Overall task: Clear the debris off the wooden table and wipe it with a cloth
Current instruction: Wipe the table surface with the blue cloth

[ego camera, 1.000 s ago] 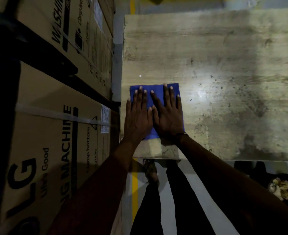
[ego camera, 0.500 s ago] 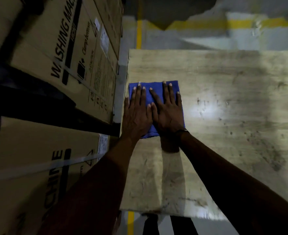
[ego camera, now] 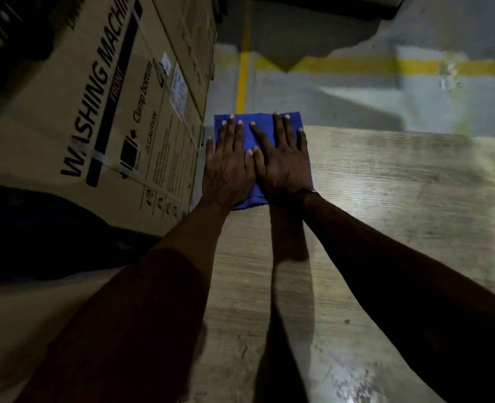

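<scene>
A folded blue cloth lies at the far left corner of the wooden table, its front edge reaching the table's far edge. My left hand and my right hand press flat on it side by side, fingers straight and spread, thumbs touching. Both arms stretch far forward over the tabletop. The wood around the cloth looks worn and stained; no loose debris shows in this view.
Tall cardboard washing-machine boxes stand tight against the table's left side. Beyond the far edge is grey floor with yellow lines. The tabletop extends to the right and toward me.
Both hands have pushed the cloth away from me, from near the table's front edge up along the left side to its far edge.
</scene>
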`<state>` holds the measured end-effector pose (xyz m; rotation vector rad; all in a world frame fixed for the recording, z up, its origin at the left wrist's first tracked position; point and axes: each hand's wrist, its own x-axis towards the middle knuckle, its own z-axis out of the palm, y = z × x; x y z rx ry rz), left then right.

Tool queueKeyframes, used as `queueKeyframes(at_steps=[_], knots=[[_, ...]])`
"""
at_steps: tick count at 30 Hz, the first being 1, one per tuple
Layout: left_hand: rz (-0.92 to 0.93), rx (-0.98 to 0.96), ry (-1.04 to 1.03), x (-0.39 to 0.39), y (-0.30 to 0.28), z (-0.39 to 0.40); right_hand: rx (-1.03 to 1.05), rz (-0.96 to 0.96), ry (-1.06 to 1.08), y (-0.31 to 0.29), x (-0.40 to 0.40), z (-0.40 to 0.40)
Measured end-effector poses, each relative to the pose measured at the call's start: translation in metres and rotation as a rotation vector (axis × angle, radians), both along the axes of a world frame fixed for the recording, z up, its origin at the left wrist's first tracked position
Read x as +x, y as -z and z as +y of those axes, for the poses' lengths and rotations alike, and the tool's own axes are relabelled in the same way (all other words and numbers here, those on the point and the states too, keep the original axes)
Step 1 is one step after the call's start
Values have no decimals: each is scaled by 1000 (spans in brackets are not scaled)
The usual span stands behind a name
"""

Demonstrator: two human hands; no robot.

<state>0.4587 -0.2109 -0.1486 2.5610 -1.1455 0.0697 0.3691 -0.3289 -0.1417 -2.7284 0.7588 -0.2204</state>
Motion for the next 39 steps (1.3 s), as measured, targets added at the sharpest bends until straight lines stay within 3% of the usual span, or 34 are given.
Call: queueKeyframes(at_steps=[7, 13, 16, 24, 29, 36, 39], knots=[[79, -97, 51, 2, 2, 6, 37, -2, -4, -2, 1, 0], [421, -235, -113, -39, -12, 67, -9, 115, -72, -8, -8, 16], [491, -212, -169, -70, -13, 102, 5, 99, -61, -7, -30, 42], [435, -210, -91, -149, -17, 184, -27, 98, 5, -9, -124, 129], [479, -284, -130, -187, -13, 218, 16, 197, 128, -23, -158, 165], [344, -318, -78, -201, -4, 236, 25, 61, 207, -5, -160, 200], [278, -314, -84, -201, -4, 237, 11, 33, 149, -9, -185, 219]])
